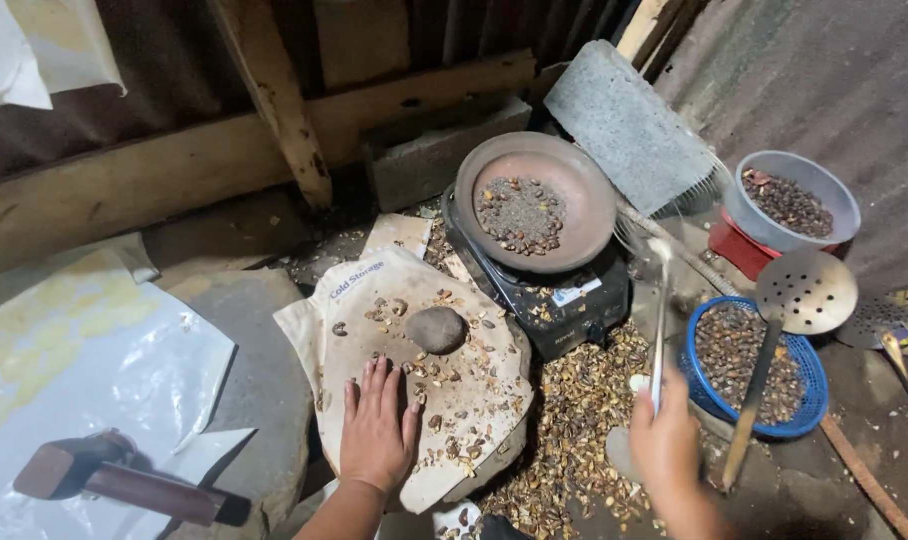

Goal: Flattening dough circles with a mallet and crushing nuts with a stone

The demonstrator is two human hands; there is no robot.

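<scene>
Both hands are at the near edge. Left hand point(379, 425) lies flat, palm down, with the fingers open and stretched, on a cloth-covered block point(374, 300) that has a printed beige sack over it. Right hand point(666, 440) is closed around the handle of a wire skimmer point(660, 330), which goes up and away from the hand; its round mesh head is blurred, close to the right side of the pan.

Going now by size: a white plastic sheet point(84, 370) covers the floor at the left, and a dark wooden mallet point(124, 482) lies on it near the camera. At the far side stands a grey concrete slab point(624, 120), leaning on the wall. Left of it, a wide brown pan point(584, 190) sits on a black stove point(564, 310); inside are small dark nuts with grey sand. At the right, a blue basket point(804, 400) is full of nuts, and a perforated metal ladle point(806, 290) rests over it. Farther away, a grey bowl point(824, 185) with nuts sits on a red container point(739, 250).

On the block, just beyond the left fingertips, is a round grey stone point(436, 328). Broken shells point(574, 420) are scattered over the block and on the floor between the two hands.
</scene>
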